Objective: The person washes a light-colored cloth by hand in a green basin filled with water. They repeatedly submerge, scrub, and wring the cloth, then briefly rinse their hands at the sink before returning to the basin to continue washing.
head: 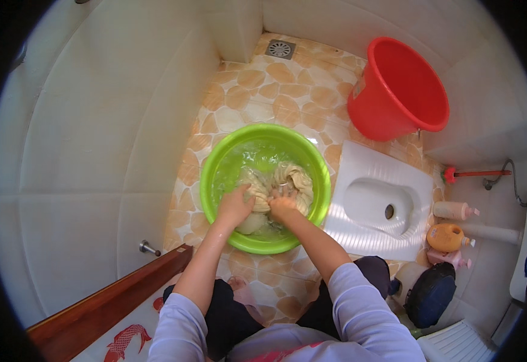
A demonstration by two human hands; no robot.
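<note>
A round green plastic basin (265, 246) stands on the patterned tile floor with water in it. A beige cloth (294, 177), wet and twisted, lies in the water. My left hand (236, 204) is on the left part of the cloth, its thumb and fingers against the folds. My right hand (284, 204) reaches into the water at the middle of the cloth, with its fingers partly hidden by water and fabric. Whether either hand is closed on the cloth is hard to tell.
A white squat toilet (376, 203) lies right of the basin, with a red bucket (376, 111) beyond it. Pump bottles (444, 237) and a red-handled brush (476, 173) are along the right wall. A floor drain (280, 49) is at the back; a wooden door edge (123, 289) juts in lower left.
</note>
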